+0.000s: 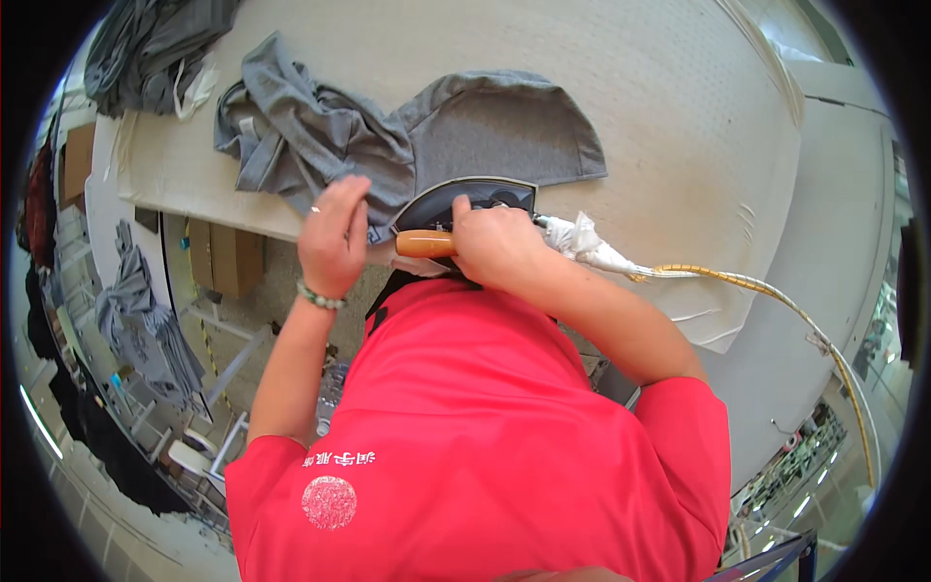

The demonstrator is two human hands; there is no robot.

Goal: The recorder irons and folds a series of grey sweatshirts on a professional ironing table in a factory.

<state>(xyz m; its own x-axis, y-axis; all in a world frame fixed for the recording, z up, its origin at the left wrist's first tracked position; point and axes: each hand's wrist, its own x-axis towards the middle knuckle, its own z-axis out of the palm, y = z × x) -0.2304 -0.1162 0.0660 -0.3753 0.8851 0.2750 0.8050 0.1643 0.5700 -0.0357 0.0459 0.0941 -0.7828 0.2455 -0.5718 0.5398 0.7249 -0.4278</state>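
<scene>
My right hand is closed round the wooden handle of a steam iron, with the thumb pointing up over its dark top. The iron is at the table's near edge, against the lower side of a grey garment. That garment has a smooth, spread part at the right and a rumpled heap at the left. My left hand is over the garment's near left edge, left of the iron, its fingers stretched out and holding nothing I can see. A ring and a bead bracelet are on that hand and wrist.
A hose and cord, wrapped in white cloth near the iron, run off right across the pale padded table. More grey garments are piled at the far left. Others hang beside a cardboard box below the table.
</scene>
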